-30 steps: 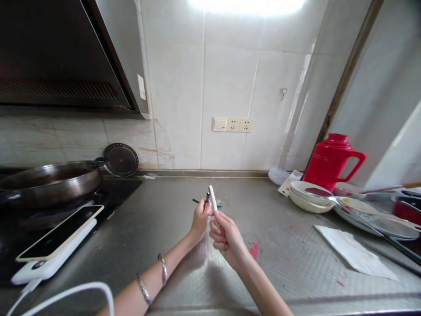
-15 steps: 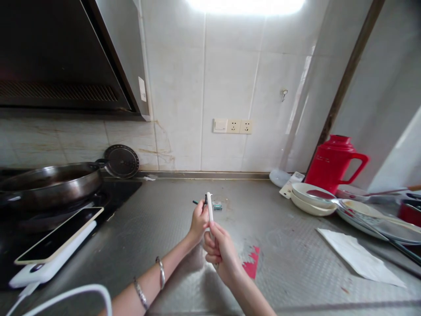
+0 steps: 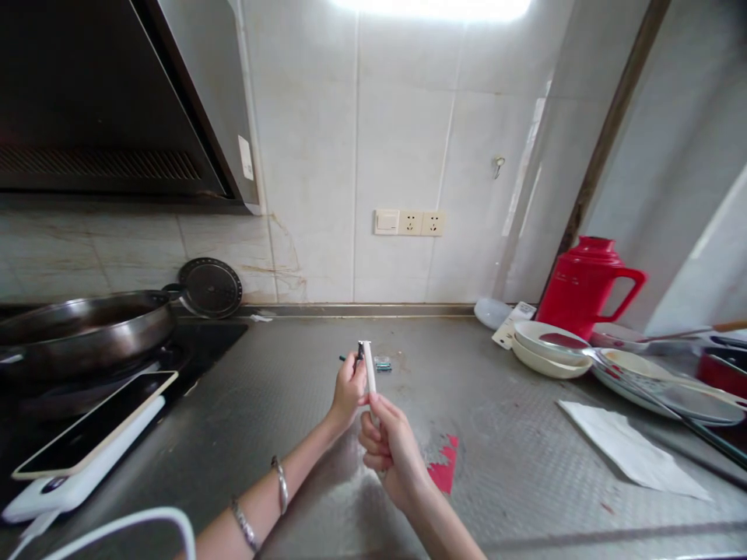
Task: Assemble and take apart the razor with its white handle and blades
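So a slim white stick is pinched between thumb and fingers in the right hand, pretty much upright, with the other fingers curled in underneath. A small black piece is gripped in the left hand, its top poking up right beside the stick's tip. Whether the two are actually touching can't be told from here. A bit of a thin dark green thing can be seen just left of that hand, but whether it's held or just lying behind can't be made out. Two silvery bangles are worn on the left forearm.

Just past the hands, some small green bits are left lying on the metal counter, too tiny to identify. A ragged red patch is seen near the right wrist.

Further out to the right, a white paper sheet is laid flat, with stacked bowls and a red thermos behind it. Over on the left, a phone is propped on a white block by the stove, where a wide pan is parked.
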`<state>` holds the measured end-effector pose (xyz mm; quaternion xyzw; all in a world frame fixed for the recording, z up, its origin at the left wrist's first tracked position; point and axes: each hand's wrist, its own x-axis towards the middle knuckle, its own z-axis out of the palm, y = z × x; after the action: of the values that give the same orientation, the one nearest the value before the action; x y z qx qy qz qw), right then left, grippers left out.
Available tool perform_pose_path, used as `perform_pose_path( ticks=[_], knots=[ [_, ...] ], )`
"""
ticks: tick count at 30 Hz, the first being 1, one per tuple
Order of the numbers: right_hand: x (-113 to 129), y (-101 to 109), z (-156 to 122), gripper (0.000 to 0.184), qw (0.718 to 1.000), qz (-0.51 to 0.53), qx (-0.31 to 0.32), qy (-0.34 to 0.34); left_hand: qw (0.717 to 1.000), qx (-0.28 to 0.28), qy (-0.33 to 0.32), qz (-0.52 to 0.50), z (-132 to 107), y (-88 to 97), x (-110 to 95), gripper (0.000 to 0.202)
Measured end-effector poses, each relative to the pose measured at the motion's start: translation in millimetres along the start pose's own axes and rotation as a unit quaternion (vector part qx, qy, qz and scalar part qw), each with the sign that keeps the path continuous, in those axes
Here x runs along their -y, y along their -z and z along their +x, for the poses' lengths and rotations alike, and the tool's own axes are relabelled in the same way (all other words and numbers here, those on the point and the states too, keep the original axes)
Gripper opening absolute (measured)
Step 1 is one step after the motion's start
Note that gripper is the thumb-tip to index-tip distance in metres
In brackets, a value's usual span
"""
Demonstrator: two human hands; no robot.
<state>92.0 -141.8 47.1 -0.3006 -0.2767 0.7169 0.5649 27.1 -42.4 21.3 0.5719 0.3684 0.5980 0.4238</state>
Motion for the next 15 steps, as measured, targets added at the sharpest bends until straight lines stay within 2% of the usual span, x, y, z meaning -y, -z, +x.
perform_pose_path(
  ticks=[4, 9, 15],
  knots=[
    [3, 0, 3, 0.037, 1.000, 0.019, 0.012, 0.016, 1.000, 0.014, -0.002, -0.001, -1, -1.0, 0, 0.024],
    [-1, -1, -2, 0.038, 0.999, 0.017, 0.020, -0.024, 1.000, 0.001, 0.014, -0.014, 3, 0.5, 6, 0.025],
    [13, 0, 0, 0.043, 0.999, 0.050, 0.008, -0.001, 0.999, 0.019, 0.009, -0.045, -2, -2.0, 0, 0.027]
  ],
)
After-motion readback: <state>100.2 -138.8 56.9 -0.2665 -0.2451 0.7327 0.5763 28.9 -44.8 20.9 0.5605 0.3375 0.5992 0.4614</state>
